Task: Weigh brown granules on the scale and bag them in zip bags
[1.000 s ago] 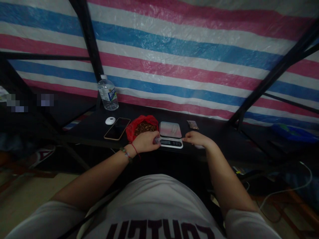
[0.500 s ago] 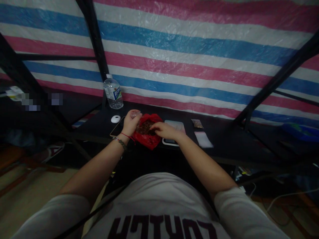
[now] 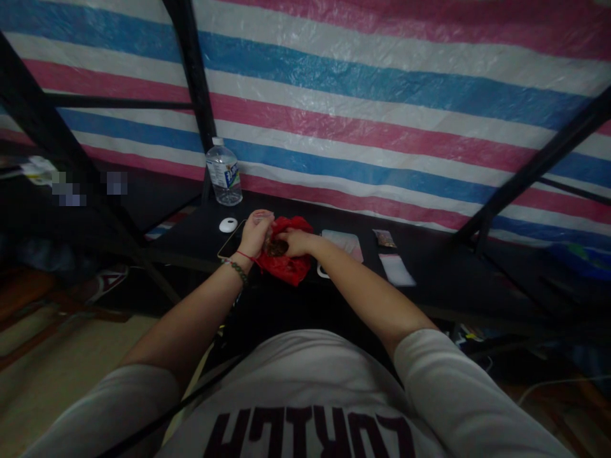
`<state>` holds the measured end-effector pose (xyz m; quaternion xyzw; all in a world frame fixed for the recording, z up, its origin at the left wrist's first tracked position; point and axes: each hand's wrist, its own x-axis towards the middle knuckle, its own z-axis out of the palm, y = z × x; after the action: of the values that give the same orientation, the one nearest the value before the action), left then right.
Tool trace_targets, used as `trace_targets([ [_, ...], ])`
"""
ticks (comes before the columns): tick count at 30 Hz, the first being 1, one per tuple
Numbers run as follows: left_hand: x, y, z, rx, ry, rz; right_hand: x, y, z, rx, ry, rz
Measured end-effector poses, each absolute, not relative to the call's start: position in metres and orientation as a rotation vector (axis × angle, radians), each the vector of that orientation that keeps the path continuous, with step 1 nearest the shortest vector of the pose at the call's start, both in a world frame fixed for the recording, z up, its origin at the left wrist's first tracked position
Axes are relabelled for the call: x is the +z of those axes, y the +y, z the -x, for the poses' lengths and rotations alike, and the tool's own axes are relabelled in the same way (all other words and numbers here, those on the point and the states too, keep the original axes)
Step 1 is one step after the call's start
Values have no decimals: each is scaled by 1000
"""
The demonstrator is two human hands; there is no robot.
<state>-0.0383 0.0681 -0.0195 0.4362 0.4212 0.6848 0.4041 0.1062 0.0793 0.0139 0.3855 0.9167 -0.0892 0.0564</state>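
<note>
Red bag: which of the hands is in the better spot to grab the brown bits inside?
Probably the right hand: it reaches into the red bag, right at the brown bits. The left hand is beside the bag and looks busy holding some clear plastic.

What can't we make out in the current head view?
Head view, all of these:
- Right hand fingertips: hidden in the red bag and its brown contents; grip unclear.
- Scale display: covered by the right forearm.
- Clear plastic item in the left hand: mostly covered by the hand, blurred.
- Phone: right part behind the left hand.
- Small packet contents: too small.
</note>
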Motion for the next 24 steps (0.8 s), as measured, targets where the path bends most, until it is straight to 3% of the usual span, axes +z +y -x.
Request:
trace_targets([
  [6, -20, 65, 36, 1730, 1017, -1059, 12, 88, -111, -190, 2819, -1135],
  [24, -30, 65, 20, 1882, 920, -840, 23, 104, -116, -429, 2897, -1231],
])
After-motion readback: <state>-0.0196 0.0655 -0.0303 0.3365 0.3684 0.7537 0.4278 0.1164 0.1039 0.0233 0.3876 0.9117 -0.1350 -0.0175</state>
